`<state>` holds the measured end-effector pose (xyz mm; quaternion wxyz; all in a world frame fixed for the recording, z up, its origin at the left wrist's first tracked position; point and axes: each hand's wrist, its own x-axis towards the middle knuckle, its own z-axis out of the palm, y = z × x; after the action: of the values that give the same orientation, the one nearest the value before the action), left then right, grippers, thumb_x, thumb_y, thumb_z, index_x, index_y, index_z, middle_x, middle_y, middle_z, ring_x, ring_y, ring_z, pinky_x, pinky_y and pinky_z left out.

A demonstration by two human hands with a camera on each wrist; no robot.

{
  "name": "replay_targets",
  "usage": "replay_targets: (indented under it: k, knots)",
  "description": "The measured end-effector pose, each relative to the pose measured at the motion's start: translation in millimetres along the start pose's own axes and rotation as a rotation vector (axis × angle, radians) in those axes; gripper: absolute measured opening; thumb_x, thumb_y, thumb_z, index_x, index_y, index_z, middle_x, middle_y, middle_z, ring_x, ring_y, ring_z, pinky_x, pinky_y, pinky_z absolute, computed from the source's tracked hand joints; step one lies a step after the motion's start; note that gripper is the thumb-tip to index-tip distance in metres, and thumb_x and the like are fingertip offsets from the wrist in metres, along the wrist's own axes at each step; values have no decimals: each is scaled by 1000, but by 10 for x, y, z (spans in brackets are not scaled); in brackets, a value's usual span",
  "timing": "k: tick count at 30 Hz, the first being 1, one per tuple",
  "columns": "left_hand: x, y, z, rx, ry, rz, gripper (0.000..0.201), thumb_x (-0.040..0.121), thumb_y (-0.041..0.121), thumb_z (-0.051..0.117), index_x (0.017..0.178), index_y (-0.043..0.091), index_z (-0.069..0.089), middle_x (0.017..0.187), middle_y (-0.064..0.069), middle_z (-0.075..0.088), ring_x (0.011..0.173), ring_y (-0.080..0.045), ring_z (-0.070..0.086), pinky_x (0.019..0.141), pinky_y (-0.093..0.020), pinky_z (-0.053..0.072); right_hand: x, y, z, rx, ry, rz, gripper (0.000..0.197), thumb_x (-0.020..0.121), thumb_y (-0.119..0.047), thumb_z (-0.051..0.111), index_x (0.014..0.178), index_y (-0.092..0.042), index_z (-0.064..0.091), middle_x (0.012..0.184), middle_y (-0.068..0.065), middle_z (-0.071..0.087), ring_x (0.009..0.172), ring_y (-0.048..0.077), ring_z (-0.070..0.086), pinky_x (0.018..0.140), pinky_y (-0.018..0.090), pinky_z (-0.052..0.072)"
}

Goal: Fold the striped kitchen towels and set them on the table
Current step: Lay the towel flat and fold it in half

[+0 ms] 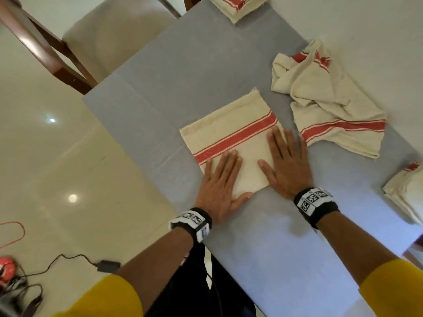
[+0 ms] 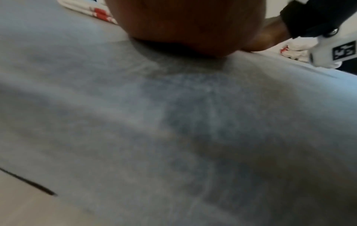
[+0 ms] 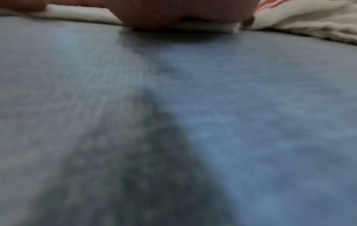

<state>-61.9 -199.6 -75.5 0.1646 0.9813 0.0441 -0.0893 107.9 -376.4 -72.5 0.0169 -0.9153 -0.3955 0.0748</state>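
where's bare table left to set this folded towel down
Bare table lies beyond the folded towel, short of the far stack, and near the wrists. The right side is crowded by the crumpled towel and the near stack.

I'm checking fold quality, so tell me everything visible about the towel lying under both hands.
The folded towel is cream woven cloth with a broad red stripe edged by thin red lines running across it. It lies flat on the grey table as a neat, roughly square shape. The left hand and right hand press its near edge with straight fingers. It lies close to the crumpled towel; whether they touch is unclear.
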Motion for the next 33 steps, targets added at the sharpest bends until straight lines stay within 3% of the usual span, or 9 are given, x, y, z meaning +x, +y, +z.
replay_targets:
  k: [4, 7, 11, 15, 20, 22, 26, 30, 33]
  knots:
    - [-244, -129, -48, -12, -6, 51, 98, 98, 76, 38, 165, 11, 9, 173, -12, 0, 161, -29, -2, 128, -58, 4, -213, 65, -100, 223, 29, 211, 71, 105, -49, 44, 162, -10, 26, 164, 19, 33, 149, 38, 33, 118, 54, 34]
    - [-321, -101, -107, 5, 4, 89, 76, 104, 50, 47, 165, 20, 12, 172, -14, 10, 159, -36, 11, 126, -61, 13, -253, 22, -304, 528, 98, 469, 58, 100, -35, 62, 150, -13, 44, 139, 17, 54, 123, 34, 50, 98, 41, 44]
    - [-318, 108, -138, 35, -19, 164, 91, 85, 4, 67, 161, 27, 21, 163, -16, 29, 148, -40, 31, 123, -55, 28, -186, 56, -498, 841, -1, 790, 17, 89, -26, 78, 97, -12, 70, 96, 7, 70, 99, 30, 69, 88, 37, 54]
    - [-137, 159, -215, -69, 62, 55, 80, 78, -1, 70, 149, 22, 41, 143, -11, 47, 125, -35, 46, 103, -48, 46, -315, 60, -554, 914, -19, 824, 23, 85, -22, 81, 70, -17, 64, 75, 2, 65, 80, 25, 65, 87, 46, 59]
    - [-66, 224, -295, -181, 97, -76, 52, 73, 20, 71, 123, 15, 59, 118, -8, 56, 104, -32, 51, 86, -46, 51, -770, -131, -467, 1260, -18, 934, 15, 91, -10, 74, 97, -8, 60, 106, 15, 68, 100, 30, 71, 77, 43, 65]
    - [-128, 207, -306, -184, 90, -59, 47, 71, 12, 72, 117, 13, 63, 113, -10, 59, 98, -33, 53, 82, -48, 52, -1007, -238, -494, 1410, 33, 952, 25, 95, -4, 69, 115, -6, 54, 115, 18, 64, 98, 29, 70, 69, 33, 64]
    - [-479, 61, -406, -225, 84, -35, 36, 76, -2, 70, 109, 12, 68, 103, -8, 67, 95, -32, 59, 79, -47, 56, -1578, -374, -569, 1494, 59, 946, 38, 95, 3, 67, 125, -14, 50, 120, 19, 63, 100, 34, 69, 70, 36, 63]
    - [-989, 24, -459, -416, -56, -41, 29, 90, 14, 68, 118, 22, 72, 106, -1, 73, 97, -20, 66, 88, -38, 56, -2120, -473, -653, 1378, 89, 841, 35, 94, -2, 71, 120, -24, 67, 140, -5, 58, 101, 27, 73, 69, 32, 63]
    - [-1145, -21, -442, -626, -117, -77, 25, 99, 23, 66, 123, 27, 73, 114, 9, 75, 102, -5, 69, 91, -28, 56, -2347, -495, -731, 1421, 55, 810, 34, 90, -4, 77, 119, -22, 75, 148, -21, 53, 104, 18, 75, 83, 28, 63]
